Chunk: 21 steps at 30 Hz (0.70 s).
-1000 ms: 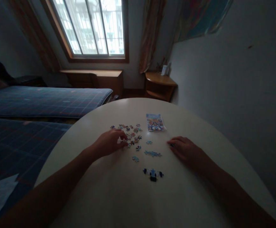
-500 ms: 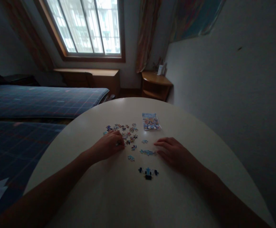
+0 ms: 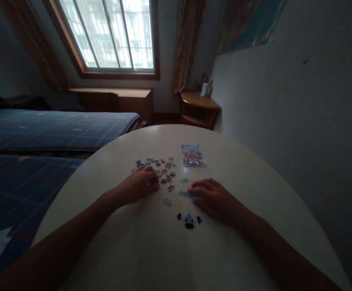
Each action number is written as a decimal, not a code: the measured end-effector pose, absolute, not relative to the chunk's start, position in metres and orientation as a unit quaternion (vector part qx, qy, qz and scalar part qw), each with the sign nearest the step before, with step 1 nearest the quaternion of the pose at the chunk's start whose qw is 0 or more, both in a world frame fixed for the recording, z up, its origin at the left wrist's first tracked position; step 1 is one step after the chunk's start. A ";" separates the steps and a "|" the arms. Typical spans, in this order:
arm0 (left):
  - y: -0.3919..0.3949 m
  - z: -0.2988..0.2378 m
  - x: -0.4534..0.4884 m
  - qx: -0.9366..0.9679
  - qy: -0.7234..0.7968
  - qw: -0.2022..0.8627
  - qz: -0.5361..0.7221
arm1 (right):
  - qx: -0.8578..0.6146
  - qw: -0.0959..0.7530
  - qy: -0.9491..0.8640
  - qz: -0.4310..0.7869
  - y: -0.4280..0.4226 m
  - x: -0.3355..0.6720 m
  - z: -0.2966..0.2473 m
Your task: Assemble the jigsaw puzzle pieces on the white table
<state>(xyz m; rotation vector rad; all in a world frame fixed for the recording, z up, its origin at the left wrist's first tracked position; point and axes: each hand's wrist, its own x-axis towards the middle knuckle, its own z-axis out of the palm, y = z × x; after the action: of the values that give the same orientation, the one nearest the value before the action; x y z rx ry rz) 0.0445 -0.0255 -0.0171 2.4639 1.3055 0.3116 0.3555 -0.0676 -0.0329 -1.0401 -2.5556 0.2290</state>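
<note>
My left hand (image 3: 139, 184) rests at the near left side of a loose heap of jigsaw puzzle pieces (image 3: 165, 171). Its fingers bend down over a few pieces, with a gap between thumb and fingertips. My right hand (image 3: 213, 200) is open, fingers stretched leftward, the fingertips over the right end of a light-blue strip of joined pieces (image 3: 185, 194). Just beyond that strip lies a small light-blue piece (image 3: 184, 180). A second light-blue piece (image 3: 167, 201) is between the hands. Closer to me sits a joined blue-and-black puzzle section (image 3: 189, 220).
A printed picture packet (image 3: 193, 155) lies beyond the pieces on the round white table (image 3: 169, 254). Beds with plaid covers (image 3: 51, 129) stand to the left, a wall (image 3: 315, 121) to the right. A wooden corner shelf (image 3: 198, 101) is behind the table.
My right hand has slid left, bringing its fingertips over the end of the light-blue strip. My left hand has stayed by the heap, its fingers shifting slightly over the pieces.
</note>
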 end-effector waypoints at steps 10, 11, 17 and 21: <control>-0.027 -0.011 0.047 0.861 0.461 0.187 0.107 | -0.375 0.188 -0.904 0.083 -0.069 0.355 -0.032; -0.028 -0.010 0.048 0.860 0.461 0.192 0.109 | -0.374 0.187 -0.905 0.083 -0.069 0.355 -0.033; -0.033 -0.003 0.061 0.798 0.492 0.293 0.187 | -0.372 0.195 -0.904 0.078 -0.068 0.354 -0.033; -0.040 -0.006 0.079 0.739 0.502 0.366 0.260 | -0.401 0.239 -0.882 0.067 -0.073 0.345 -0.026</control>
<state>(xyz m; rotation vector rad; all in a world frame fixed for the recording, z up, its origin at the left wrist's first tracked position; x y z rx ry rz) 0.0788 -0.0397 -0.0061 1.9004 1.2911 0.6673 0.3454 -0.0725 -0.0259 -1.0970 -2.4151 0.1844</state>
